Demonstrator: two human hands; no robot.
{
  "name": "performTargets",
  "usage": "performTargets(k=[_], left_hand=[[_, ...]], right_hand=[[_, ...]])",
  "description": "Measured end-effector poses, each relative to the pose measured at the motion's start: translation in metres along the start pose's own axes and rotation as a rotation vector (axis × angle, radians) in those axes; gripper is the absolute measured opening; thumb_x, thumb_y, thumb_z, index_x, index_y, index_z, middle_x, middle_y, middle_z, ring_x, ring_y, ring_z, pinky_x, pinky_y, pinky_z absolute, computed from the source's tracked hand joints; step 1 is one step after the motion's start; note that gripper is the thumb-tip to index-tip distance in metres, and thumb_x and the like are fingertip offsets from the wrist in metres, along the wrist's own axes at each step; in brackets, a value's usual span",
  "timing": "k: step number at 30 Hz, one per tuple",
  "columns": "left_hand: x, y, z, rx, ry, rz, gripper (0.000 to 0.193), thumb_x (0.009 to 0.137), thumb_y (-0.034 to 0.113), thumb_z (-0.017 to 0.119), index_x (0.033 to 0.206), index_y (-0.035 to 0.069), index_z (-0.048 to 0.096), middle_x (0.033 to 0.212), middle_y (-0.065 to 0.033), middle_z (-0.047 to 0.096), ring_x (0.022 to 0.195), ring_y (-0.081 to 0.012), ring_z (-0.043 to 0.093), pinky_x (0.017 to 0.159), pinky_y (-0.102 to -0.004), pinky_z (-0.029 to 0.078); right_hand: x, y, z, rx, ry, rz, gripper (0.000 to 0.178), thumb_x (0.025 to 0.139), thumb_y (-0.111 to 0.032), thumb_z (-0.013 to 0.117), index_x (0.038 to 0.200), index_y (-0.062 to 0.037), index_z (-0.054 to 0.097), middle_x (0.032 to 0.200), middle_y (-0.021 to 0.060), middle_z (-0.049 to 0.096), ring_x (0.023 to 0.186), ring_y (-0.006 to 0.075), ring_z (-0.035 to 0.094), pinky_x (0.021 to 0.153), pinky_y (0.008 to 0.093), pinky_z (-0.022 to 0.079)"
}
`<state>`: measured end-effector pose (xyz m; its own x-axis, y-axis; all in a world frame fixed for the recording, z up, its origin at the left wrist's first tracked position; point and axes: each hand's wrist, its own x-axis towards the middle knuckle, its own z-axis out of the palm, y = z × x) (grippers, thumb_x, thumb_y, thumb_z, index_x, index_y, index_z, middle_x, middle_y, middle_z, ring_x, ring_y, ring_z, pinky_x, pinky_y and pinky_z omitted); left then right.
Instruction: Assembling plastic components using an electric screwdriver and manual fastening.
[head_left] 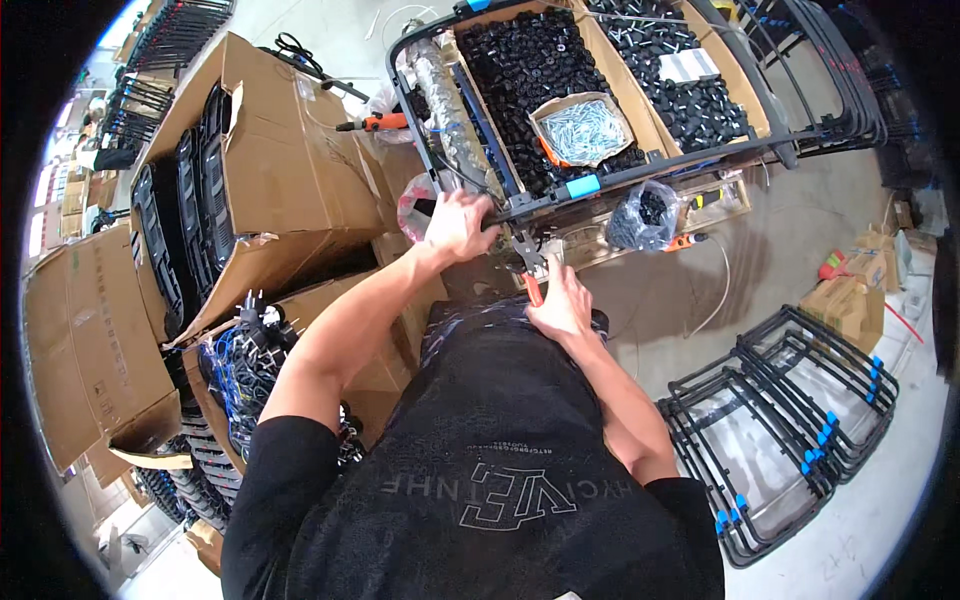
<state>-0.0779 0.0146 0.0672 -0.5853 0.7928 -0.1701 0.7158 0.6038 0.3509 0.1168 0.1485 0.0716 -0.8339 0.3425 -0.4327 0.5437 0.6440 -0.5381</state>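
My right hand (562, 300) is closed round the orange-red handles of a pair of pliers (526, 250). The metal jaws point away from me, up to the near corner of a black tubular frame (545, 203); whether they grip anything there is too small to see. Just left of that corner, my left hand (460, 228) has its fingers curled in, with thumb and fingertips by the frame's dark end. A thin black cable (462, 178) runs down to those fingers. What they pinch is hidden.
Beyond the frame, cartons hold black plastic knobs (520, 60), black-headed bolts (690, 110) and silver screws (585, 130). An orange-handled tool (385, 122) lies far left. A bag of black parts (642, 215) is at right. Large cartons (300, 150) crowd the left; black frames (780, 420) lie right.
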Motion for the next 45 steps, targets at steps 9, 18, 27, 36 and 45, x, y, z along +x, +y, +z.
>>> performTargets(k=[9,18,27,36,45], left_hand=[[-0.008,-0.016,0.045,-0.158,0.19,0.066,0.034,0.072,0.023,0.074,0.094,0.003,0.059,0.091,-0.0136,0.057,0.093,-0.0355,0.053,0.084,-0.0429,0.042],[-0.017,-0.004,0.059,-0.214,0.252,0.121,0.027,0.074,0.017,0.071,0.095,0.004,0.06,0.091,-0.0141,0.054,0.093,-0.0348,0.051,0.083,-0.0426,0.041],[-0.012,-0.006,0.063,-0.22,0.289,0.137,0.023,0.076,0.016,0.069,0.092,0.004,0.06,0.09,-0.0142,0.054,0.09,-0.0342,0.05,0.081,-0.0419,0.042],[0.003,0.001,0.054,-0.244,0.147,0.045,0.03,0.081,0.03,0.069,0.084,0.002,0.06,0.086,-0.014,0.056,0.088,-0.0327,0.054,0.08,-0.0422,0.043],[-0.006,0.012,0.048,-0.203,0.167,0.01,0.045,0.074,0.043,0.074,0.089,0.003,0.061,0.09,-0.0133,0.058,0.091,-0.0318,0.055,0.081,-0.0416,0.043]], right_hand=[[0.005,-0.027,0.011,-0.113,0.081,0.002,0.082,0.069,-0.018,0.068,0.141,-0.0011,0.032,0.113,0.0256,0.052,0.105,0.0423,0.055,0.087,0.0488,0.047],[-0.007,-0.02,0.022,-0.149,0.145,0.057,0.089,0.065,-0.019,0.071,0.142,-0.0068,0.031,0.108,0.02,0.051,0.1,0.0396,0.056,0.084,0.049,0.047],[0.002,-0.038,0.002,-0.128,0.063,0.121,0.08,0.068,-0.018,0.069,0.139,-0.0012,0.035,0.109,0.02,0.055,0.099,0.0359,0.058,0.084,0.0453,0.049],[0.076,0.088,0.01,1.058,-0.581,-0.063,0.062,0.066,-0.013,0.07,0.123,0.0017,0.051,0.105,0.0064,0.06,0.088,0.0157,0.059,0.08,0.0284,0.048],[0.075,0.109,0.031,1.023,-0.498,0.017,0.04,0.07,-0.003,0.059,0.11,-0.0003,0.058,0.103,0.0068,0.063,0.093,0.0153,0.057,0.084,0.0265,0.044]])
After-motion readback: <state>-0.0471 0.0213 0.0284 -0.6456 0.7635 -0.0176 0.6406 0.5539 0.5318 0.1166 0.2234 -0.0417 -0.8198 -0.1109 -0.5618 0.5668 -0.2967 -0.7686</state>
